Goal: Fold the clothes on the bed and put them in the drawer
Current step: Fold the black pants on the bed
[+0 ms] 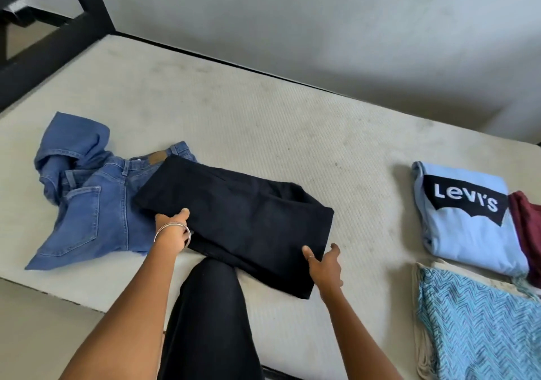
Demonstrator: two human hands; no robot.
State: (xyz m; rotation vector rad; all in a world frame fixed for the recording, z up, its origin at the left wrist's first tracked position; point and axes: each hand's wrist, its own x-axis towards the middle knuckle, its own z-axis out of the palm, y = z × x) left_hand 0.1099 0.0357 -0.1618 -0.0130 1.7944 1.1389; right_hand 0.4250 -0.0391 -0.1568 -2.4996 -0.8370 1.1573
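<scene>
A black garment (243, 212), partly folded, lies across the middle of the bare mattress (263, 122). My left hand (174, 226), with a bangle on the wrist, grips its left edge, thumb on top. At the garment's near right corner my right hand (325, 265) holds the fold, its thumb over the cloth and its fingers spread. Blue jeans (87, 195) lie crumpled at the left, partly under the black garment. My knee in black cloth (210, 306) rests on the mattress edge.
Folded clothes lie at the right: a light blue Levi's shirt (468, 227), a maroon piece (527, 227) beside it, and a turquoise patterned cloth (474, 330) nearer me. A black bed frame (58, 28) stands at the far left. A grey wall runs behind the bed.
</scene>
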